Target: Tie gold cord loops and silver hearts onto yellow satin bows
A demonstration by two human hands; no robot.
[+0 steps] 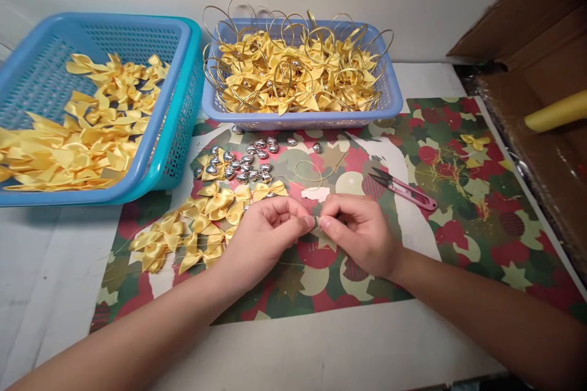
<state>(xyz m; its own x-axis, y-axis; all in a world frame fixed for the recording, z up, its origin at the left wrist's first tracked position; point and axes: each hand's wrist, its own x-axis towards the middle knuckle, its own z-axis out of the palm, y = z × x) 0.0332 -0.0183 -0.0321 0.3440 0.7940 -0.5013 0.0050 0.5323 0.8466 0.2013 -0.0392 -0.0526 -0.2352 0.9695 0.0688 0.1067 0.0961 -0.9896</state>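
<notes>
Both bare hands are drawn together at the middle, the left hand (279, 223) and right hand (362, 229) each pinched thumb to forefinger with the other fingers curled in; they seem to grip a very fine gold thread (320, 179), which lies in a slack loop just beyond them. Left of the hands, glossy yellow ribbon bows (220, 200) overlap in a soft pile, with smooth, rounded silver beads (261, 154) scattered behind. To the right lie pointed snips (397, 183) with dark blades and pink handles. The red, green and cream patterned sheet (509, 275) underneath shows torn white patches. Far left, a perforated blue plastic basket (166, 104), nested in a teal basket (183, 110), holds folded satin bows; the far-middle lavender basket (302, 116) is heaped with bows, silver beads and shiny gold loops (310, 16). Far right stands a brown cardboard box (518, 88).
</notes>
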